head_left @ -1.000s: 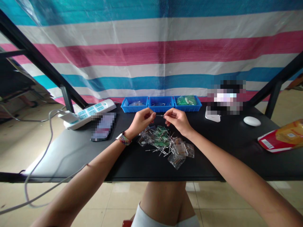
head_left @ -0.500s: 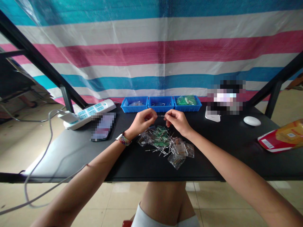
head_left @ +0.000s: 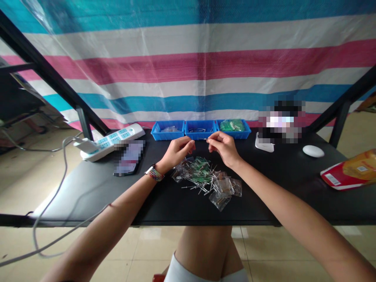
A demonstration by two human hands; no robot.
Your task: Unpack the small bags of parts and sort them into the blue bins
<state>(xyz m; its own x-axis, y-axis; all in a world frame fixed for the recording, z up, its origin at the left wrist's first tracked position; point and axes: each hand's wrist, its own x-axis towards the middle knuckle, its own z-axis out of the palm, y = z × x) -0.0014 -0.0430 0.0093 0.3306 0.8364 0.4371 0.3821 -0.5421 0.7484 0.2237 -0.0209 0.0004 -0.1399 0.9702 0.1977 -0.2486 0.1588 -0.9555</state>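
Observation:
My right hand [head_left: 223,147] pinches a small thin metal-leaded component [head_left: 206,139] just in front of the middle blue bin [head_left: 201,129]. A short way to the left, my left hand [head_left: 177,149] is loosely curled, its fingertips together; whether anything is in them I cannot make out. Below both hands lies a pile of loose components and small clear bags [head_left: 207,178] on the black table [head_left: 88,188].
Blue bins stand at the table's back: the left bin [head_left: 168,130], and the right bin [head_left: 234,127] with green parts. A white power strip [head_left: 113,140] and a phone [head_left: 129,157] lie at the left. A white mouse [head_left: 313,150] and an orange-red packet [head_left: 351,169] lie at the right.
The hands have parted: the component, held between both hands before, is now only in my right hand, which rose slightly towards the bins.

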